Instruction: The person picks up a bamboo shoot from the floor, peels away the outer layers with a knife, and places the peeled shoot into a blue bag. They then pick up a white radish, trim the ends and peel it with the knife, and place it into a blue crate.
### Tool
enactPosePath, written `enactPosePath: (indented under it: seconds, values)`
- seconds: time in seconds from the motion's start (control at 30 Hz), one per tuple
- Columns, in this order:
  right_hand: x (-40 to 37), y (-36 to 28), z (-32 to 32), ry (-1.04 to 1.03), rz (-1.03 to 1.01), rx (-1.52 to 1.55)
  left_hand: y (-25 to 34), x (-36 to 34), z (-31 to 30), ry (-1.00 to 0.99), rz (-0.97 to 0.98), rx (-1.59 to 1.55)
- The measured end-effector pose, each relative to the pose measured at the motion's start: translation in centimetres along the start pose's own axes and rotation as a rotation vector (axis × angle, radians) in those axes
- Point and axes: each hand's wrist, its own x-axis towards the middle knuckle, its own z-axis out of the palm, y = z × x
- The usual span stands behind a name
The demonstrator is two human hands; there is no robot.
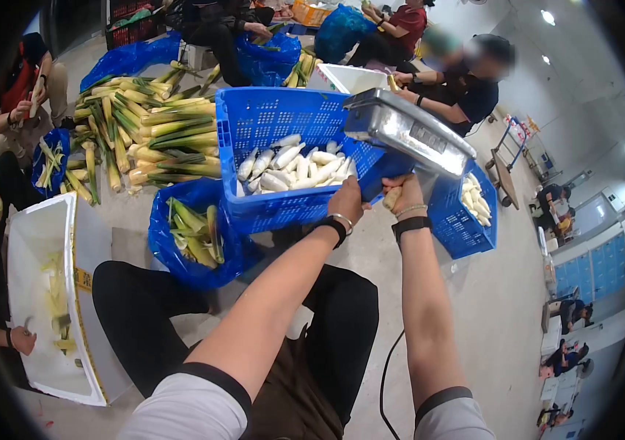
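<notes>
A weighing scale (416, 132) with a shiny metal platform is tilted at the right end of a blue plastic crate (283, 205). My left hand (347, 201) is closed at the scale's blue lower part, close to the crate's near right corner. My right hand (405, 192) is closed at the same blue part, a little further right. Both sets of fingers are partly hidden. Peeled white water bamboo shoots (294, 165) lie in the crate below the scale. A second blue crate (462, 227), to the right of my right hand, also holds peeled shoots.
Unpeeled green-and-yellow shoots (158, 132) are heaped on the floor. A blue bag of husks (199, 242) stands before my knees. At left is a white foam box (96, 323) with peelings. Co-workers sit around, one person (466, 88) beyond the scale. A black cable (384, 381) hangs below.
</notes>
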Motion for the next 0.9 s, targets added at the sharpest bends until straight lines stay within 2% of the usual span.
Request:
enactPosePath:
  seconds: [0.07,0.2,0.3,0.4,0.47,0.53,0.6,0.63,0.67,0.73,0.77,0.83,0.9]
  values:
    - [1.4,-0.1,-0.1,0.012,-0.051,-0.013,0.2,0.6,-0.7,-0.052,-0.007,-0.004]
    - [4.0,-1.1,0.8,0.048,-0.03,-0.028,0.1,3.6,-0.4,-0.016,-0.031,-0.02]
    - [6.3,-1.8,1.7,0.005,-0.077,-0.089,0.1,5.8,-0.1,-0.011,-0.16,-0.075]
    - [8.3,-1.8,2.2,0.013,-0.147,-0.084,-1.4,5.5,0.8,0.107,-0.112,0.111]
    - [9.0,-1.7,2.7,0.063,-0.194,0.021,-3.1,1.6,-2.2,0.09,0.144,0.06]
    - [8.5,-1.9,3.4,0.107,-0.117,0.035,-5.3,-4.1,-6.7,-0.083,0.4,0.134]
    - [12.5,-0.5,0.3,-0.3,-0.002,0.159,-8.8,-9.5,-10.6,-0.152,0.677,0.352]
    - [10.2,0.3,2.8,0.029,-0.103,0.232,-10.1,-11.8,-13.0,-0.142,0.73,0.424]
    - [7.7,1.3,4.5,0.144,-0.348,0.385,-11.9,-13.5,-14.7,-0.096,0.684,0.409]
    - [5.8,3.6,6.3,0.226,-0.52,0.408,-13.9,-16.5,-18.4,0.048,0.366,0.413]
    - [4.6,4.2,7.2,0.306,-0.492,0.32,-14.8,-17.4,-20.0,0.031,0.133,0.529]
    - [3.2,5.1,8.6,0.386,-0.575,0.249,-18.4,-18.2,-22.1,-0.048,-0.155,0.737]
    - [2.7,6.0,9.5,0.488,-0.694,0.175,-21.8,-18.5,-23.4,-0.259,-0.44,0.906]
